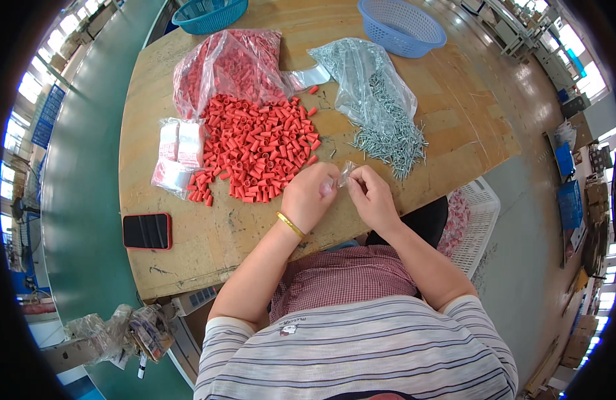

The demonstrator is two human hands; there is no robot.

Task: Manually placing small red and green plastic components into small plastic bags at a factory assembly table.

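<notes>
Near the table's front edge, my left hand (311,193) and my right hand (375,200) come close together with their fingers closed. Between them they grip a small clear plastic bag (347,173); whether anything is inside it cannot be made out. Just beyond my left hand spreads a heap of small red plastic caps (258,147), spilling from a large clear bag (231,67). Past my right hand, a pile of small silver screws (391,147) runs out of another clear bag (358,63). A stack of flat clear bags (178,153) lies left of the caps.
A phone (147,231) with a red edge lies at the table's left. A teal basket (209,15) and a blue basket (401,27) stand at the far side. Below the table's right edge, a white crate (480,230) holds many small red-and-clear packets (455,223).
</notes>
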